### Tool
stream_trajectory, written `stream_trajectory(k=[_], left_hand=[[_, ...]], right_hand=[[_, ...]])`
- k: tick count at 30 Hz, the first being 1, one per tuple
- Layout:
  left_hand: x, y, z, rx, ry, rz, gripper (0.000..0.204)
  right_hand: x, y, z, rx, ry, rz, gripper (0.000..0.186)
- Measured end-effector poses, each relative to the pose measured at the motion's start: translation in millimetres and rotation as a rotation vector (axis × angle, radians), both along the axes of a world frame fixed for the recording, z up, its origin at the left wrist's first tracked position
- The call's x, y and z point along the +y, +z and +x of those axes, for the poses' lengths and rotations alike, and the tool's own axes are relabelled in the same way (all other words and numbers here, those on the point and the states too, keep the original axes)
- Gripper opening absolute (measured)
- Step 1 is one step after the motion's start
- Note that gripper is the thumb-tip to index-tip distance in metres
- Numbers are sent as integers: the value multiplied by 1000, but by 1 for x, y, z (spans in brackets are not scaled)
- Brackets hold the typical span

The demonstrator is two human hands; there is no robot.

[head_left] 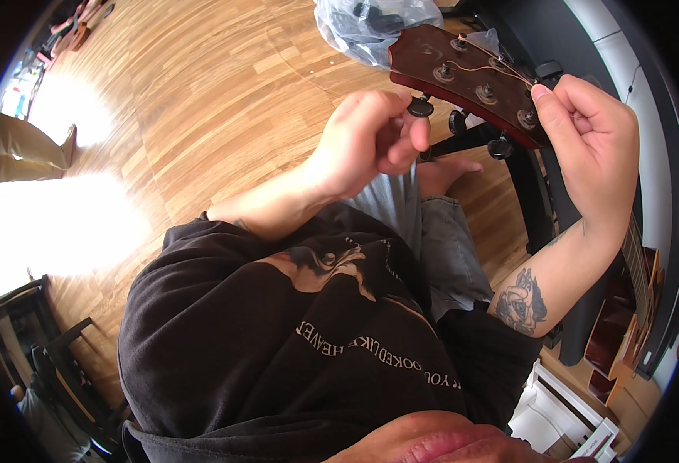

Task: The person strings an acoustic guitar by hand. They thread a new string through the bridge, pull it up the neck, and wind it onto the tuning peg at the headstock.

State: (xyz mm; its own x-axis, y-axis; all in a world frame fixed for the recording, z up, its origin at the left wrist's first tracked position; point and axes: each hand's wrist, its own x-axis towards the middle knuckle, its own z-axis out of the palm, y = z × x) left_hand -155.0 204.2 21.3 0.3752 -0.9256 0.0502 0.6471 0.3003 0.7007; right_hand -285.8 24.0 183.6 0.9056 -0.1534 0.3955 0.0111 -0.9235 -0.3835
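Observation:
A dark brown guitar headstock (463, 81) with a red edge tilts across the upper right, carrying several metal tuning posts. My left hand (370, 139) has its thumb and fingers closed around a black tuning peg (420, 107) on the headstock's near edge. Two more black pegs, including one tuning peg (499, 147), stick out along that edge. My right hand (590, 135) pinches a thin copper-coloured string (501, 71) by the headstock's right side. The string runs loosely toward the posts. What lies under my right fingers is partly hidden.
A clear plastic bag (374, 27) lies on the wooden floor (224, 92) beyond the headstock. On the right, another guitar (621, 324) stands near a white piece of furniture (555, 413). Black chair-like frames (62, 363) are at lower left. Another person's leg (23, 147) shows at the left.

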Motion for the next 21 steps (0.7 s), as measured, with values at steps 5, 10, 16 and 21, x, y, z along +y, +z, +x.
stream_trajectory(k=[5,10,16,21], left_hand=[[-1,-4,-3,495,-350,-178,26],[4,-3,-7,29,131,-109,19],[5,0,6,274,-176,-161,30],[2,0,-5,618,-395,-316,34]], right_hand=[[0,1,2,11,14,11,32],[1,0,3,8,19,-5,31],[0,-2,-1,37,-19,22,34],[1,-1,2,28,-15,31,32]])
